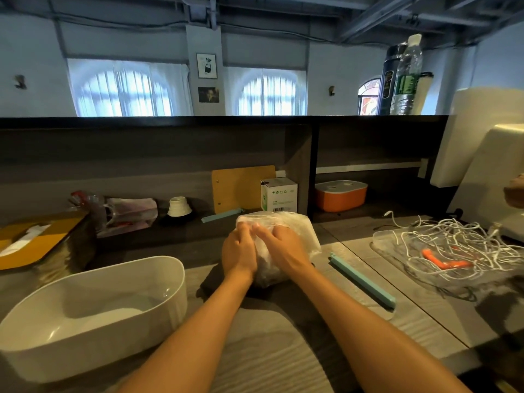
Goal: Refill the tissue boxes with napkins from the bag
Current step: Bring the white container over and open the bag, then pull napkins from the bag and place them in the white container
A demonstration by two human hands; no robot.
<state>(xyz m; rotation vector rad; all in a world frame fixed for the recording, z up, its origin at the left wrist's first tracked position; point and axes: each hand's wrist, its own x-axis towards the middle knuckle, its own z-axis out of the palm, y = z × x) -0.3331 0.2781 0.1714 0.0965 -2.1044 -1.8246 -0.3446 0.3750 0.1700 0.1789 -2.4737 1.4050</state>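
Grey wood-grain desk [263, 350] below arched windows [124, 89]

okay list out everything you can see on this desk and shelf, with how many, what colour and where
plastic bag of napkins: 1, clear with white contents, centre of desk
open tissue box: 1, white, front left, lid off
wooden lid: 1, tan, far left, white tissue poking through its slot
sealing clips: 2, teal, one right of the bag, one behind it
cardboard box: 1, white with green print, behind the bag
wooden board: 1, tan, leaning on the back panel
lidded tissue box: 1, orange with white lid, right cubby
tangled cables: a pile, white, in a clear tray at right
water bottle: 1, clear, top ledge right
flask: 1, dark, beside the bottle
left hand: on the bag
right hand: on the bag
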